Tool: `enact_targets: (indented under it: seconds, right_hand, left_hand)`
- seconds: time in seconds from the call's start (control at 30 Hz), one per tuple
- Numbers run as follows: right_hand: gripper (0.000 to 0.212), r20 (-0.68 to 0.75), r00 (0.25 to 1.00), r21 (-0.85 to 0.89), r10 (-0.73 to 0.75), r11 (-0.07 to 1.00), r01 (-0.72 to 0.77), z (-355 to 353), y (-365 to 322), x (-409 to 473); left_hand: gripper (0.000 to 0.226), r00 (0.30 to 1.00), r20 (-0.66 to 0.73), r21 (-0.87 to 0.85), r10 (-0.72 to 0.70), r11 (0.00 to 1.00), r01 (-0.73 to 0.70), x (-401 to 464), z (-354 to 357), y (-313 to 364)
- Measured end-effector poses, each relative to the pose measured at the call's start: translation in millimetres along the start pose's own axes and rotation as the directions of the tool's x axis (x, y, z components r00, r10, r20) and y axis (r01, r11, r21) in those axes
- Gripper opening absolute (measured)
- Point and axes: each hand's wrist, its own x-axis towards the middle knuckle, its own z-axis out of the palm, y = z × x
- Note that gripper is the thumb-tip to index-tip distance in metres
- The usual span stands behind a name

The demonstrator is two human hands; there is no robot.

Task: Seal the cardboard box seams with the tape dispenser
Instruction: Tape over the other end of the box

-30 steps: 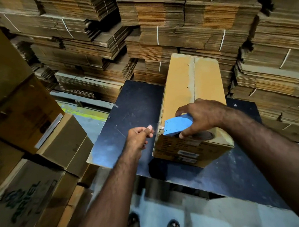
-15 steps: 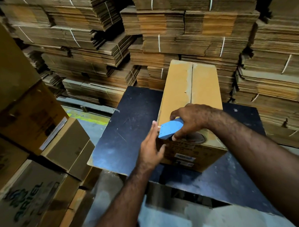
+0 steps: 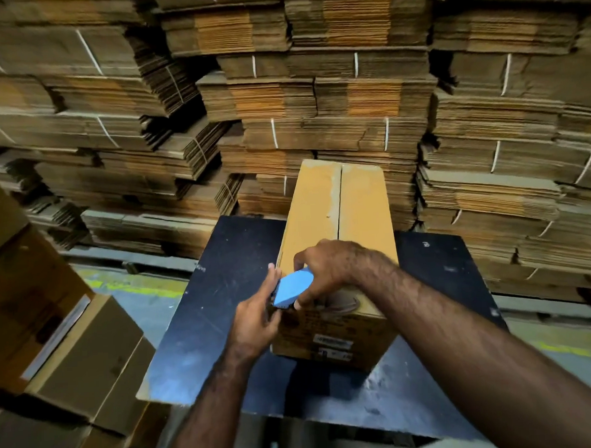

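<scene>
The cardboard box (image 3: pixel 336 256) lies lengthwise on the dark worktop (image 3: pixel 222 294), its long top face running away from the person, with the two top flaps meeting in a seam down the middle. What is inside cannot be seen, since the flaps are closed. A printed label sits on the near end face.

The blue tape dispenser (image 3: pixel 292 288) is at the near left corner of the box top, tilted, with its roll of tape resting against the near edge. The right hand (image 3: pixel 330 269) grips the dispenser from above, fingers curled round its body and thumb below. The left hand (image 3: pixel 257 313) is beside the box's left near corner, fingers (image 3: pixel 272 275) stretched out fairly straight and touching the dispenser's front end and the box side; whether it pinches any tape there cannot be told.

Behind the worktop rise tall stacks of flattened cartons (image 3: pixel 315 97) bound in bundles with white string. To the left stand several made-up boxes (image 3: pixel 83 361), stacked and closed. A grey floor with a yellow line (image 3: pixel 134 288) shows beneath.
</scene>
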Motion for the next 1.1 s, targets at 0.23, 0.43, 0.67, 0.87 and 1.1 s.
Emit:
enact_targets:
  seconds: [0.23,0.43,0.67,0.87,1.1]
  right_hand:
    - [0.064,-0.041,0.998,-0.024,-0.048,0.999,0.047,4.8,12.5,-19.1]
    - [0.066,-0.022,0.999,-0.034,0.04,0.999,-0.041,9.2,56.1,-43.0]
    - [0.069,-0.104,0.991,-0.021,0.084,0.996,-0.087,9.9,28.1,-15.7]
    - [0.072,-0.087,0.993,-0.079,0.077,0.993,-0.084,6.0,25.3,-8.3]
    - [0.078,-0.079,0.994,-0.137,0.074,0.987,-0.084,7.2,30.6,1.6]
  left_hand:
    - [0.075,0.999,-0.016,0.104,-0.036,0.994,0.037,5.4,-0.4,-7.6]
    - [0.055,0.99,0.04,0.143,0.132,0.98,-0.136,15.8,1.4,-25.9]
    - [0.054,0.978,0.152,0.214,0.145,0.961,-0.176,42.4,-25.8,-46.7]
    - [0.064,0.995,0.078,0.053,0.059,0.997,-0.063,25.2,-15.8,-20.6]
    - [0.061,0.911,0.116,0.042,-0.395,0.919,0.393,62.0,-4.8,0.5]
